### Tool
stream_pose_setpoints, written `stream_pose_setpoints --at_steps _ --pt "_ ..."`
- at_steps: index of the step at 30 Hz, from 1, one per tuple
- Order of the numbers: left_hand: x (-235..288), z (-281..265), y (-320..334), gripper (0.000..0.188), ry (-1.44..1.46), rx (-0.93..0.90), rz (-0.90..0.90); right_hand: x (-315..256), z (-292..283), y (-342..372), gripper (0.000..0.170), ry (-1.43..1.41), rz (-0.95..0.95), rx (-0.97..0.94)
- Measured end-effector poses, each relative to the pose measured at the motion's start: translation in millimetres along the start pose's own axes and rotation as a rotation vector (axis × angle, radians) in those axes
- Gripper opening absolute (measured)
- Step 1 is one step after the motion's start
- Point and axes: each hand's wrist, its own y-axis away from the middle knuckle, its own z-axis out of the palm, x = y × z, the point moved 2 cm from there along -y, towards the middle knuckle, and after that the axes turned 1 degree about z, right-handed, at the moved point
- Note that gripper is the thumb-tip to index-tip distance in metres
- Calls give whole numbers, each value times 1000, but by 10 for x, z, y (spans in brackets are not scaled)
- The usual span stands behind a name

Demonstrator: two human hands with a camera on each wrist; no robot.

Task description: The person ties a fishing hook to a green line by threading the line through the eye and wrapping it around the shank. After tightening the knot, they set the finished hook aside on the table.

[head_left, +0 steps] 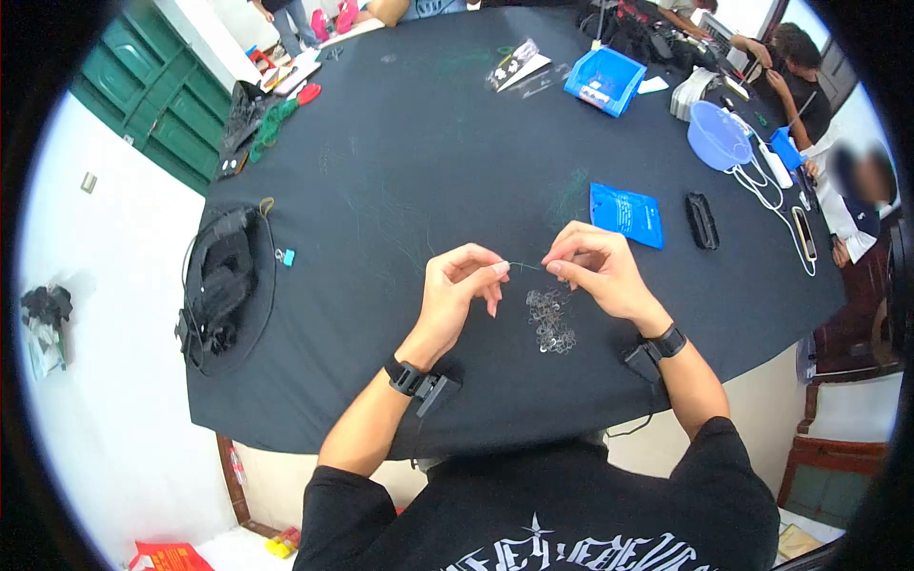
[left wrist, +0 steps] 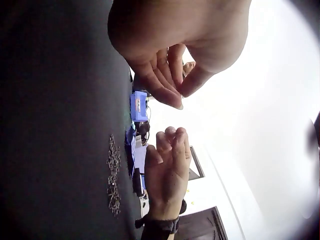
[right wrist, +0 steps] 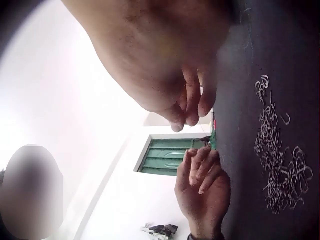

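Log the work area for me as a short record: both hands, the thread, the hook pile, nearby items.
Left hand: pinches one end of the visible stretch of thread
Right hand: pinches the other end
Green thread: spans the gap between the fingertips; too fine to tell whether a hook is attached
Hook pile: loose on the black cloth, touched by neither hand
Nearby: blue packet beyond the right hand, black case right of the packet
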Motion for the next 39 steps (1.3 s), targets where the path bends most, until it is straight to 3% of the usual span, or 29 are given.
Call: stream_pose_setpoints --at_steps 3,9,17,25,29,32,34,36,39 --pt "33 -70 -25 8 34 84 45 15 -86 -40 7 -44 41 -56" --pt "77 -231 -71 7 197 143 132 -366 -132 72 6 145 63 -91" --pt "452 -478 -98 9 195 246 261 -781 -209 439 6 306 19 -129" --pt "1176 -1081 68 10 -329 337 186 -1256 -279 491 10 393 -40 -241" --pt "1245 -1640 -106 9 -590 372 145 -1708 -177 420 22 267 -157 -230" --pt "1174 -2038 -385 8 -911 415 111 -2153 -19 447 33 -230 -339 -314" --pt "1079 -2336 -608 8 -960 447 95 -2392 188 414 39 -448 -585 -434" --pt "905 -2707 -877 8 -832 436 79 -2595 384 358 40 -621 -770 -591" --pt "928 -2743 -1028 6 -842 475 9 -2727 553 336 39 -752 -841 -674"
